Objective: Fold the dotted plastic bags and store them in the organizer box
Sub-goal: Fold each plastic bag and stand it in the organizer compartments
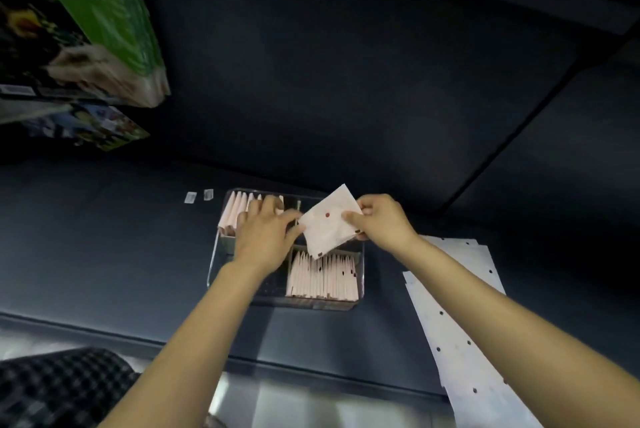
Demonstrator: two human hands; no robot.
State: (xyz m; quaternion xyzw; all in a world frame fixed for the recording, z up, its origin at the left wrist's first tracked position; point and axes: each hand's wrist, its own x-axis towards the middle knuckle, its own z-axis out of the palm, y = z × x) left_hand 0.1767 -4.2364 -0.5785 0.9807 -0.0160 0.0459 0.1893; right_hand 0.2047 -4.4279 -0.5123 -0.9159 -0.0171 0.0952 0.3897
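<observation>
A clear organizer box [213, 254] sits on the dark table, with rows of folded pale pink dotted bags standing in its back left [239, 209] and front right [323, 277] compartments. Over the box, my right hand [381, 221] pinches a folded white dotted bag [327, 223] by its right edge. My left hand [266, 237] lies over the box's left side, fingers spread on the back row of folded bags, its thumb touching the held bag's left corner.
A stack of flat dotted plastic bags [464, 334] lies on the table at the right. Colourful packages [104, 18] hang at the upper left. Two small white tags [199, 196] lie behind the box. A checked fabric [59, 389] is at the bottom left.
</observation>
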